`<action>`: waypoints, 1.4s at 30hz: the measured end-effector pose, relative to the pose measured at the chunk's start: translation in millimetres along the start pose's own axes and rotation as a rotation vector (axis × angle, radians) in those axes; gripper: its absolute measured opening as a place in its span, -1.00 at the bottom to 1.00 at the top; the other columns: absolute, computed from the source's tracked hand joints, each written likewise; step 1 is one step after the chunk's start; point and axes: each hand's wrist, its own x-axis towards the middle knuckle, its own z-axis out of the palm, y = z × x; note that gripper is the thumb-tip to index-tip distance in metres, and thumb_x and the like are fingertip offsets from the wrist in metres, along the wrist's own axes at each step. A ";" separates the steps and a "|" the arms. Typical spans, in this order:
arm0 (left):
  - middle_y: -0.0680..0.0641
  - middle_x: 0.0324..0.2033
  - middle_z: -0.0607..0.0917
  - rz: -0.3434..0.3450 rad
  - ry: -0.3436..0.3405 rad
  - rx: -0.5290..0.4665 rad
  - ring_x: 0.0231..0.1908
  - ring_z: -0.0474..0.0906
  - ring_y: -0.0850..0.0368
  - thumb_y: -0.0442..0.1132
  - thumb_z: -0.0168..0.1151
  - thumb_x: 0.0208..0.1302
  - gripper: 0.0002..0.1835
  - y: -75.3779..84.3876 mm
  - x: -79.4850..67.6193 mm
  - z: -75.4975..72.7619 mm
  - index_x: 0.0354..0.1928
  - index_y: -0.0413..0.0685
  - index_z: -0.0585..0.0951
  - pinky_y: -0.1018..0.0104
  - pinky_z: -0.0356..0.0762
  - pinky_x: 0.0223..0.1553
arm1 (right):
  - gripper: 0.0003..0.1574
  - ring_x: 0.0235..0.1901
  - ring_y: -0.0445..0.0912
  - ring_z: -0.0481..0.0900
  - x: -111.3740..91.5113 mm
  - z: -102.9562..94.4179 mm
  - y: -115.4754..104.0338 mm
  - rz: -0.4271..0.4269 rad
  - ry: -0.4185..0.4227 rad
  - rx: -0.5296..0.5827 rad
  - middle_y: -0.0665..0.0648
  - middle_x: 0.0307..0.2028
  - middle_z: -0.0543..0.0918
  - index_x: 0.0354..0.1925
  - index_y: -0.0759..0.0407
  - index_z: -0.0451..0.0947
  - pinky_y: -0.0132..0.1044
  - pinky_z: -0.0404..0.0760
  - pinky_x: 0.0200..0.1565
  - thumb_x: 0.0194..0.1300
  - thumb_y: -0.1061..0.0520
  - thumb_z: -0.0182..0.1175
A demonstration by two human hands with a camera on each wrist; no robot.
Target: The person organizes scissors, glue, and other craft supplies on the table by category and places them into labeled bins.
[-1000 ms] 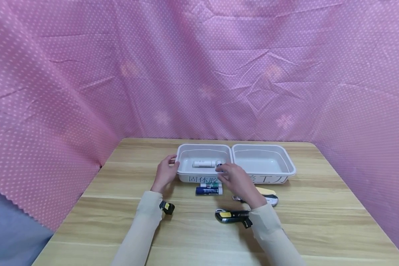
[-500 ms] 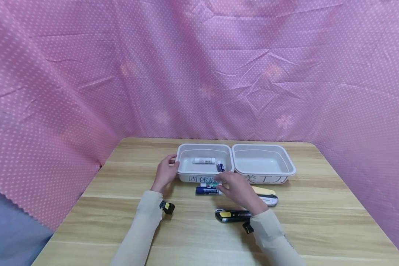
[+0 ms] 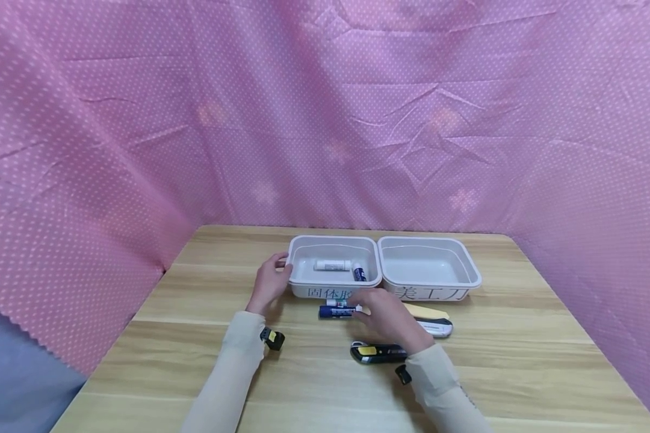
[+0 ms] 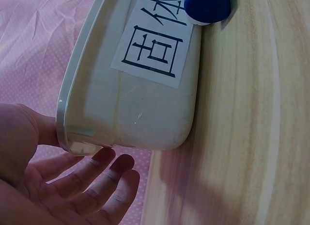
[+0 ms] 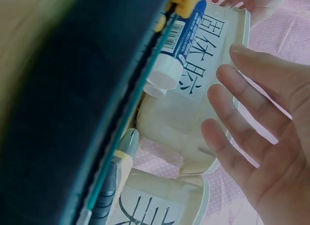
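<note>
My left hand (image 3: 271,282) rests at the left end of the left white plastic bin (image 4: 155,113), thumb and index finger at its rim, other fingers loosely spread beside its wall. My right hand (image 3: 384,316) hovers before this bin with fingers spread and nothing between them. Beside its fingertips, a blue glue stick (image 3: 336,311) lies on the table, with a white-and-green glue stick (image 3: 334,302) behind it, partly covered by the hand. Inside the left bin are a white glue stick (image 3: 333,265) and a blue-and-white glue stick (image 3: 359,273).
A second white bin (image 3: 430,291) adjoins on the right, its label in black characters. A black utility knife (image 3: 379,353) with a yellow slider lies under my right wrist. Behind it, a pale utility knife (image 3: 437,326) and a yellow one (image 3: 429,311) are partly hidden by the hand.
My right hand has withdrawn from over the left bin, down toward the glue sticks on the table. The blue-and-white glue stick in the bin has come into fuller view. The left hand stays put.
</note>
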 end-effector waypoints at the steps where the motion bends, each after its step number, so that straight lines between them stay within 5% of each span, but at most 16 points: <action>1: -0.32 0.26 0.56 0.003 0.000 0.001 0.20 0.58 -0.22 -0.21 0.09 0.52 -0.50 -0.2 0.3 0.3 0.44 -0.14 0.41 -0.01 0.62 0.19 | -0.72 -0.08 -0.13 0.73 0.0 0.4 0.3 0.001 -0.004 -0.006 -0.03 -0.12 0.80 -0.08 0.06 0.76 -0.15 0.72 0.02 0.20 0.17 0.47; 42: -0.32 0.25 0.55 -0.005 -0.010 -0.017 0.19 0.58 -0.20 -0.22 0.09 0.51 -0.49 1.3 1.1 -0.2 0.44 -0.16 0.40 0.00 0.61 0.21 | -0.71 -0.02 -0.09 0.69 -0.4 9.8 -0.9 0.018 -0.104 -0.051 0.00 -0.06 0.76 -0.04 0.08 0.75 -0.14 0.70 0.05 0.26 0.25 0.40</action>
